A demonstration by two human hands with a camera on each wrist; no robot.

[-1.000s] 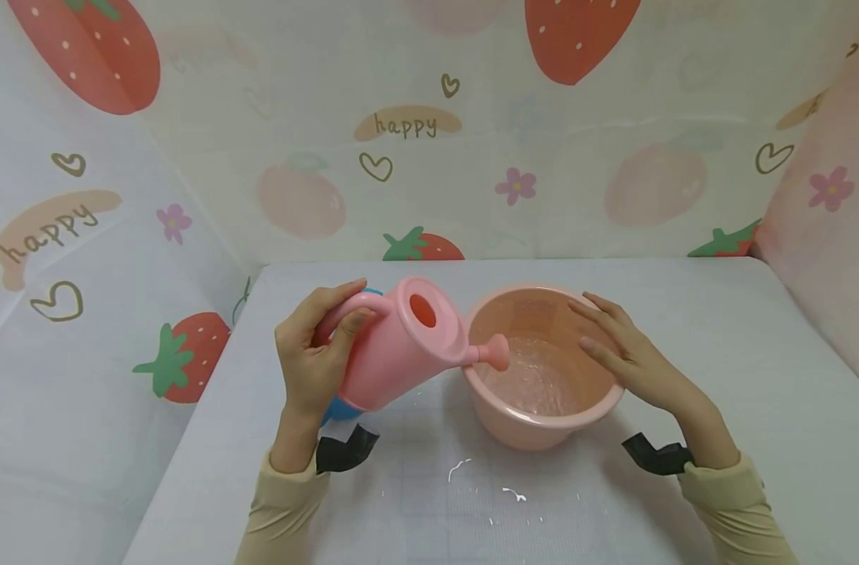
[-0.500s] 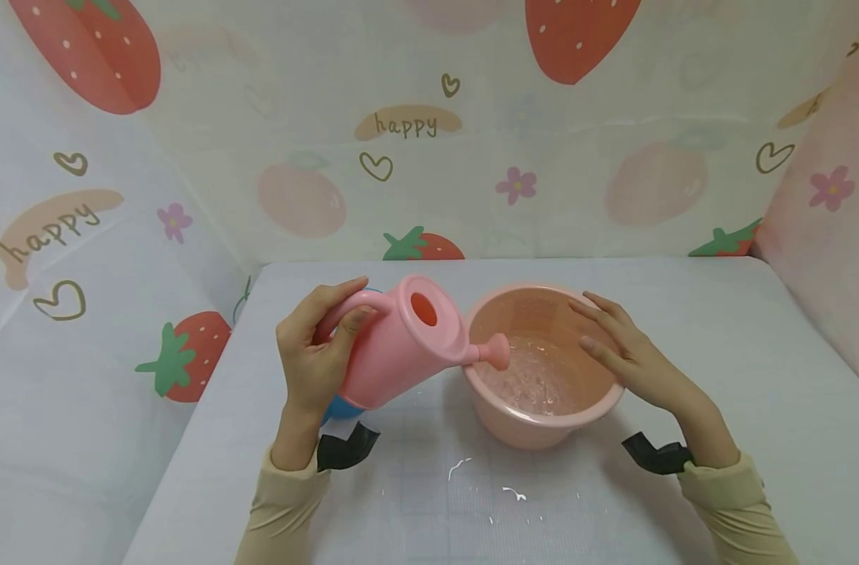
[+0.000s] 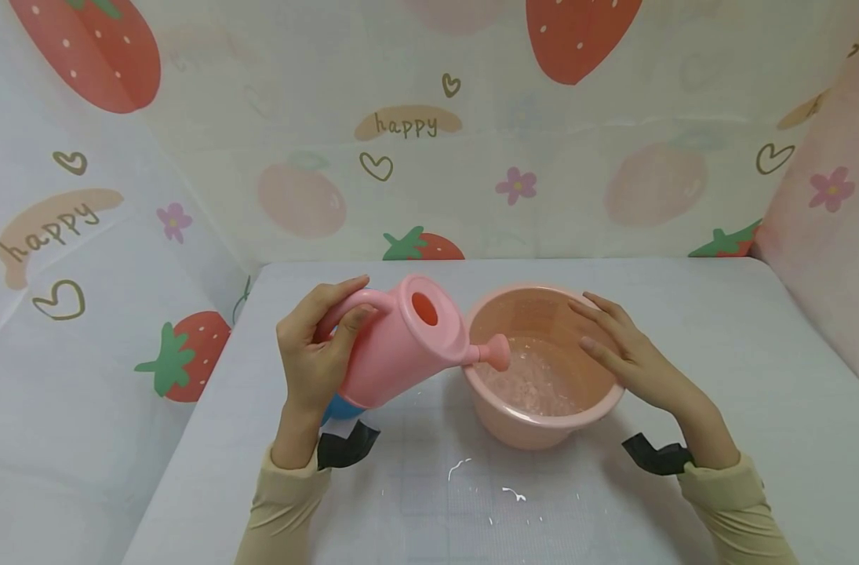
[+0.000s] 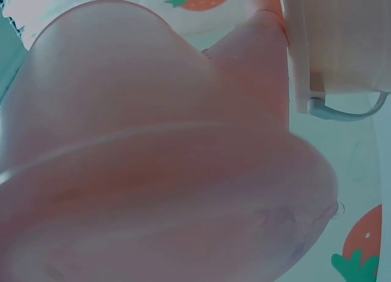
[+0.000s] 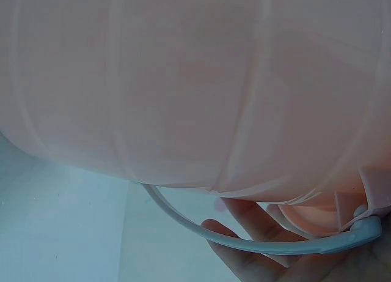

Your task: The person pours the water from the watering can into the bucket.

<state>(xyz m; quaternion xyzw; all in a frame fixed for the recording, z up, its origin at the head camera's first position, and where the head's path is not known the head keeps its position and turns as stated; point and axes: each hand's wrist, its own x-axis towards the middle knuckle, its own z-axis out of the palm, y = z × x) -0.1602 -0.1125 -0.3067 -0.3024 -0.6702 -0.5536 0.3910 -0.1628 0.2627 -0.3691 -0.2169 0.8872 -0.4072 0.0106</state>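
A pink watering can [image 3: 408, 345] is tilted to the right, its handle gripped by my left hand [image 3: 312, 353]. The can's sprinkler head [image 3: 498, 352] hangs over the left rim of a peach-coloured bucket [image 3: 535, 431]. Bubbly, rippling water [image 3: 531, 380] covers the bucket's bottom. My right hand [image 3: 627, 353] holds the bucket's right rim, thumb on the inner side. Fingers [image 5: 256, 221] show outside the wall in the right wrist view, beside the pale blue-grey bail handle [image 5: 269, 246]. The can's body [image 4: 122, 80] fills most of the left wrist view.
Something blue [image 3: 343, 408] sits behind the watering can, mostly hidden. The white-covered table [image 3: 415, 486] has small wet, shiny spots in front of the bucket. A strawberry-print cloth [image 3: 408, 188] hangs along the back and sides.
The water in the bucket looks more churned and bubbly than a second ago. Both hands, the watering can and the bucket stay almost where they were.
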